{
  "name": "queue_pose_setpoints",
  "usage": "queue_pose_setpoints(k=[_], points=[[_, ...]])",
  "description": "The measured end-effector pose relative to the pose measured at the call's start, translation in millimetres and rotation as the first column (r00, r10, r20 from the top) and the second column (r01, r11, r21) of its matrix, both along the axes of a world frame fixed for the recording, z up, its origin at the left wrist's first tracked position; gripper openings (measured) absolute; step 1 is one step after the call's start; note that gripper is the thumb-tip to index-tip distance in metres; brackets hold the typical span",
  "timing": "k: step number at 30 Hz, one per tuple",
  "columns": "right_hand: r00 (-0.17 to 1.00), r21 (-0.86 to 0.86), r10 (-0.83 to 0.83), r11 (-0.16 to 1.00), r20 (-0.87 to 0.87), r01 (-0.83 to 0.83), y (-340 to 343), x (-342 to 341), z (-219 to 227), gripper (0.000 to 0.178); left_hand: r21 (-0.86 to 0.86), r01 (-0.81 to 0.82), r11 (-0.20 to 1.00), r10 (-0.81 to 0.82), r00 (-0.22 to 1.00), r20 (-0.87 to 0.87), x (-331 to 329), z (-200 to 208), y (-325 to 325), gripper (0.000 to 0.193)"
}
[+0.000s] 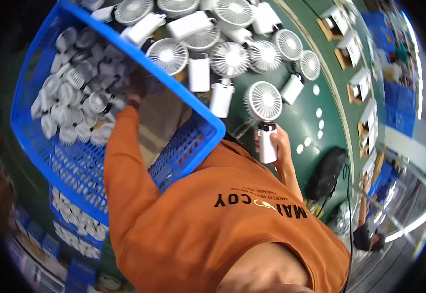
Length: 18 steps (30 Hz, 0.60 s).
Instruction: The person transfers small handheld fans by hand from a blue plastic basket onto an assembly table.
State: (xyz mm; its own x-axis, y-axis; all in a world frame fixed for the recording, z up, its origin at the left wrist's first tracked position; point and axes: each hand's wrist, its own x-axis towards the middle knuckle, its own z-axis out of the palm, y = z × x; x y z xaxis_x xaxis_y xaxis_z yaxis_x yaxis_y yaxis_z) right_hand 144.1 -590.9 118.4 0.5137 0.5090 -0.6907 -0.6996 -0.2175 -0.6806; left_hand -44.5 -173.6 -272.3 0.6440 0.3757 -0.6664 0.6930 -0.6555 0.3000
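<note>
My right hand (282, 144) is closed around the white handle of a handheld fan (264, 101), whose round grille points upward over the green table. Inside a blue plastic crate (213, 122) at the left, my left hand (135, 89) reaches down beside a heap of small white fans (71, 97). Shadow and the crate hide its fingers, so I cannot tell whether it grips one. Beyond the crate's rim, many white handheld fans (230, 59) lie crowded together on the green table (252, 161).
Several small white discs (307, 141) lie right of my right hand. Nearby is a black bag (327, 173) with a cord. Open boxes (359, 85) line the far right, where another person (366, 237) is visible. More blue crates (76, 215) with white parts stand lower left.
</note>
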Motion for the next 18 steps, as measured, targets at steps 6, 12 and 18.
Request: queue_pose_setpoints(k=[6, 12, 18], points=[[1.0, 0.049, -0.017, 0.999, 0.002, 0.017, -8, 1, -9, 0.043, 0.416, 0.524, 0.743, -0.445, 0.851, -0.277, 6, 53, -63, 0.035], [1.0, 0.055, 0.015, 0.998, -0.01, -0.014, -14, 3, -14, 0.042, 0.326, 0.384, 0.863, -0.404, 0.915, -0.01, -13, 67, -111, 0.02], [1.0, 0.055, 0.019, 0.998, -0.016, -0.018, -16, 3, -19, 0.042, 0.358, -0.132, 0.924, 0.075, 0.983, 0.169, -32, 124, -81, 0.031]])
